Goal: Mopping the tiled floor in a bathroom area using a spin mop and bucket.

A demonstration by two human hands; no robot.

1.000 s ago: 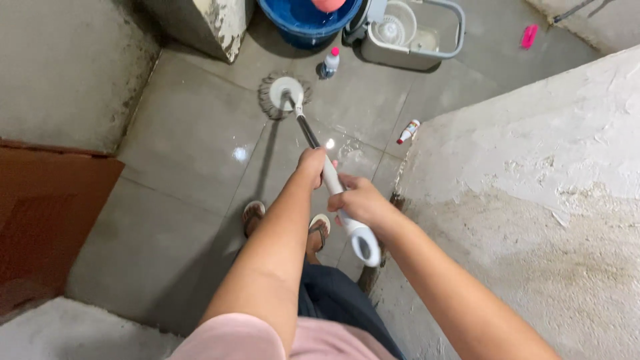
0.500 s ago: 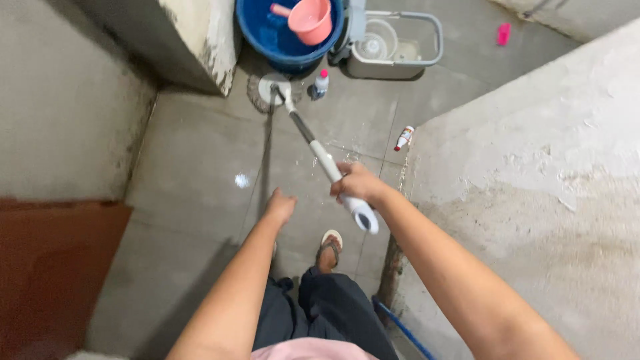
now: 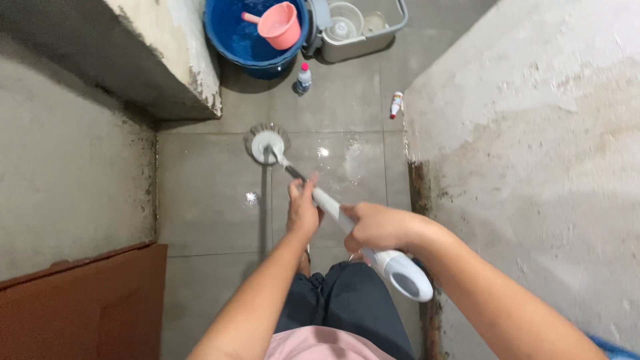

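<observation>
Seen from above in a narrow tiled passage between rough concrete walls. Right hand (image 3: 377, 227) wrapped around the white upper grip of a spin mop (image 3: 320, 197), fingers clamped on the handle just above its wide hollow end near the lap. Left hand (image 3: 303, 210) further down the same handle, where white sleeve meets dark metal shaft, fingers curled loosely about it, thumb and forefinger raised slightly; full closure hard to tell. Handle running diagonally from lower right up to the round mop head (image 3: 267, 143), lying flat on the grey floor tiles (image 3: 207, 193), fringe spread around the white disc. Wet sheen and bright glints on the tiles just right of the head. Beyond it, at the top, a blue tub (image 3: 233, 40) with water and a pink scoop (image 3: 280, 25) resting inside, a grey mop bucket (image 3: 363, 30) with spinner basket just beside the tub, a small bottle with a red cap (image 3: 304, 77) standing in front of the tub, another small white bottle (image 3: 397, 105) against the right wall. Brown door (image 3: 80, 307) at lower left. Dark trousers and pink shirt hem at the bottom edge.
</observation>
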